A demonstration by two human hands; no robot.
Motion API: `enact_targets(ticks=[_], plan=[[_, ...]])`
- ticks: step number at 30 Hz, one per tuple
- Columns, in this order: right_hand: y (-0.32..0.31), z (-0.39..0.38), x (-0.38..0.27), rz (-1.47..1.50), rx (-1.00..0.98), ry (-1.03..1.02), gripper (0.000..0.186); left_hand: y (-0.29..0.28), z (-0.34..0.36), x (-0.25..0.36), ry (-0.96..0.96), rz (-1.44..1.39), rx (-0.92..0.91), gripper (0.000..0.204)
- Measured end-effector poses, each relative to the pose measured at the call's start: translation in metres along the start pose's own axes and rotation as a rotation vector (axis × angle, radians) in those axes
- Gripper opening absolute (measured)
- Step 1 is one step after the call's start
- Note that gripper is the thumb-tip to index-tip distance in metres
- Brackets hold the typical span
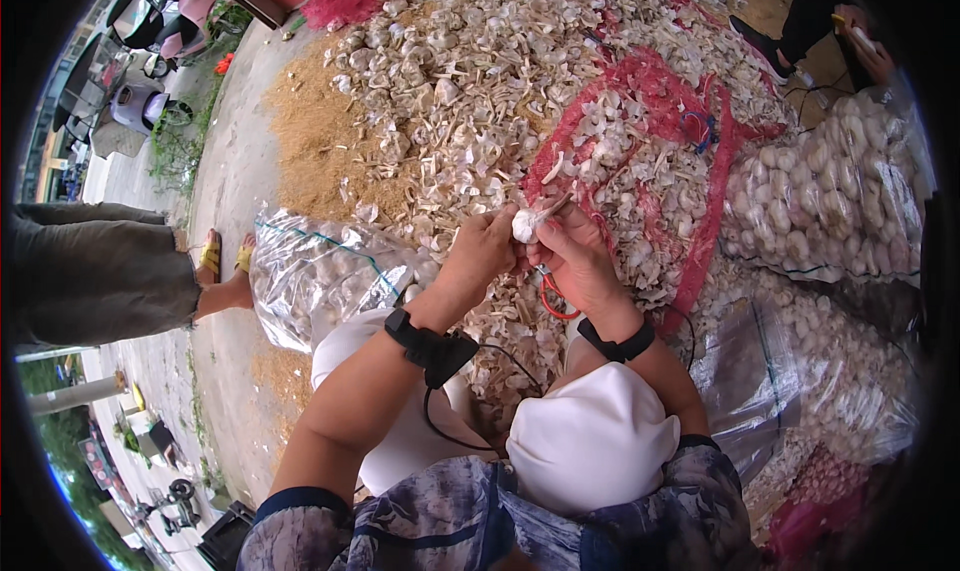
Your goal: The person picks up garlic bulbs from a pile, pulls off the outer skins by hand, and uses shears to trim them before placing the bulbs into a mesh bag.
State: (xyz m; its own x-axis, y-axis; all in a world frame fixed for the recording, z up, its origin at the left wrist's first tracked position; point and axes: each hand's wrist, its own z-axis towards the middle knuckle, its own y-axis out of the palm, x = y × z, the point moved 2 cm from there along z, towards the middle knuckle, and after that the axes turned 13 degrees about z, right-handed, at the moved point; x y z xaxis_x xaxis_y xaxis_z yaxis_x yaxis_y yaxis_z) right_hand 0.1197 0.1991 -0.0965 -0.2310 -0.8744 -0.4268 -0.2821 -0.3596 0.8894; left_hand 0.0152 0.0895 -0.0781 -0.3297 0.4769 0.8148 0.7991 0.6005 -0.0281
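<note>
A white garlic bulb [526, 225] with its dry stem still on is held between my two hands, above the heap of peelings. My right hand [583, 261] pinches it with the thumb on its side, the stem pointing up and right past the fingers. Closed fingers of my left hand [478, 258] press against the bulb's left side; their tips are partly hidden. Below the right palm hangs a red looped handle [551, 296] with a bit of metal, like that of scissors; its blades are hidden. Black bands with a cable circle both wrists.
Garlic skins and stem bits [450, 101] cover the ground ahead, with a red mesh bag [655, 86] among them. Clear sacks of garlic stand at left [315, 271] and right [825, 196]. A person in grey trousers [100, 276] stands left; another person's hand [868, 46] shows upper right.
</note>
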Motion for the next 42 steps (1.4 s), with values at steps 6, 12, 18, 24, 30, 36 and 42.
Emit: enact_targets(ticks=[6, 12, 18, 24, 30, 36, 42], plan=[[-0.009, -0.002, -0.003, -0.240, 0.094, -0.106, 0.011, 0.010, -0.012, 0.019, 0.115, -0.064, -0.128, 0.039], [-0.001, -0.007, -0.011, -0.738, -0.009, -0.375, 0.011, 0.004, -0.004, 0.011, 0.159, -0.088, -0.003, 0.032], [0.001, -0.013, -0.007, -0.708, -0.101, 0.008, 0.015, -0.002, 0.003, 0.004, 0.074, -0.223, 0.053, 0.031], [-0.001, -0.005, -0.008, -0.609, 0.005, -0.188, 0.029, 0.001, 0.001, 0.007, 0.270, 0.344, 0.085, 0.035], [-0.003, -0.004, -0.006, -0.446, -0.003, -0.167, 0.026, 0.010, 0.000, 0.001, 0.354, 0.485, 0.165, 0.029], [-0.010, -0.007, -0.009, -0.321, 0.201, -0.213, 0.025, 0.002, -0.002, 0.006, 0.164, 0.119, 0.238, 0.029], [-0.009, -0.008, -0.009, -0.722, 0.174, -0.398, 0.021, 0.014, -0.004, 0.006, 0.077, 0.052, -0.264, 0.039]])
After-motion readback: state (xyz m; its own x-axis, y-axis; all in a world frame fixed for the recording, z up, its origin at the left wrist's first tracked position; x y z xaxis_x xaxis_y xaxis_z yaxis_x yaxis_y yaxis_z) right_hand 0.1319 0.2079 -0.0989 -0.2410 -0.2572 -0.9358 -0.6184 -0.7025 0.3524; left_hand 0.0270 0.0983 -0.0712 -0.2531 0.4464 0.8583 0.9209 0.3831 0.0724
